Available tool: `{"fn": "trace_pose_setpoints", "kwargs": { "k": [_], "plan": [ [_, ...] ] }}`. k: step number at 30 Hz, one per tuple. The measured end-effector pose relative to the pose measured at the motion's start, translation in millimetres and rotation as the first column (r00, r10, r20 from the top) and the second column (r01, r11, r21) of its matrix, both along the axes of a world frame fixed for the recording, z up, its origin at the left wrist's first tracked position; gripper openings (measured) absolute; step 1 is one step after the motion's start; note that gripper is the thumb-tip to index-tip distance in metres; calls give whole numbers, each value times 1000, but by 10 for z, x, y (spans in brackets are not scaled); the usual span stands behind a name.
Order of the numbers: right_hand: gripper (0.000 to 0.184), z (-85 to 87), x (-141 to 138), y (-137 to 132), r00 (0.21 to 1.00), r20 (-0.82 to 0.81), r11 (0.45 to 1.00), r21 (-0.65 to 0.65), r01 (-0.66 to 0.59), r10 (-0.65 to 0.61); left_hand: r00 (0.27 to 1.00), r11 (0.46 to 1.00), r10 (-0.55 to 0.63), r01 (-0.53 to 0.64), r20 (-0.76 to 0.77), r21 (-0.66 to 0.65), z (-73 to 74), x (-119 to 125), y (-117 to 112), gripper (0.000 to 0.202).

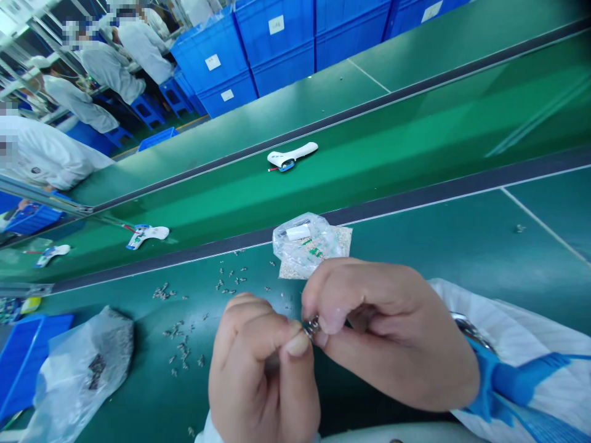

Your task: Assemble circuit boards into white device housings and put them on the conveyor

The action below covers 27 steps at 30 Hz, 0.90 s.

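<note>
My left hand [261, 369] and my right hand [388, 332] meet low in the middle of the view, both pinched closed on a small metal part [312, 328] held between their fingertips. The part is mostly hidden by my fingers. Several tiny metal pieces [182, 341] lie scattered on the green table [462, 246] to the left of my hands. Just beyond my hands lies a clear plastic bag [307, 243] with small white and green parts inside.
A plastic bag of dark metal parts [83, 369] lies at the lower left beside a blue tray [21, 360]. White handheld devices [290, 157] [148, 235] [52, 253] ride the green conveyor belt. Blue crates [277, 43] stand beyond; people in white coats [106, 64] work at the far left.
</note>
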State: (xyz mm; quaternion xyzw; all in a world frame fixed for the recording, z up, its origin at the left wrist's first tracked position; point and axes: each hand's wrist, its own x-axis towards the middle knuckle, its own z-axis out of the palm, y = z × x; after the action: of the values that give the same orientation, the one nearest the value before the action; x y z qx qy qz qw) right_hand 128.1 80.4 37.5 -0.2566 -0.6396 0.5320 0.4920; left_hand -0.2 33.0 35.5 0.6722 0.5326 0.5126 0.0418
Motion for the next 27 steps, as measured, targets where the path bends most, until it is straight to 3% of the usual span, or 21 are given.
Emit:
{"fn": "trace_pose_setpoints", "kwargs": {
  "k": [4,7,10,14,18,21,24,27],
  "plan": [
    [22,-16,12,27,1000,-1,997,74,31,-31,981,998,54,-59,188,21,-65,100,24,15],
    [23,-23,20,53,999,-2,985,165,44,-44,938,987,19,38,345,-157,-46,108,19,17],
    [24,-24,32,95,999,5,965,259,43,-46,826,915,-15,239,564,-325,3,65,15,18],
    [23,-17,66,176,1000,29,938,347,-9,-1,654,805,5,446,757,-391,30,13,27,19],
    [22,-7,111,253,996,48,912,401,-85,72,589,726,5,553,808,-408,11,-9,39,19],
    [22,-11,129,282,993,34,940,322,-115,110,605,725,-10,553,796,-411,6,-11,43,20],
    [20,-32,126,283,982,-16,980,78,-186,187,700,778,-41,470,713,-416,15,-8,43,21],
    [12,-42,120,267,933,-140,916,-188,-353,331,826,867,-73,330,559,-374,26,-10,38,19]
  ]
}}
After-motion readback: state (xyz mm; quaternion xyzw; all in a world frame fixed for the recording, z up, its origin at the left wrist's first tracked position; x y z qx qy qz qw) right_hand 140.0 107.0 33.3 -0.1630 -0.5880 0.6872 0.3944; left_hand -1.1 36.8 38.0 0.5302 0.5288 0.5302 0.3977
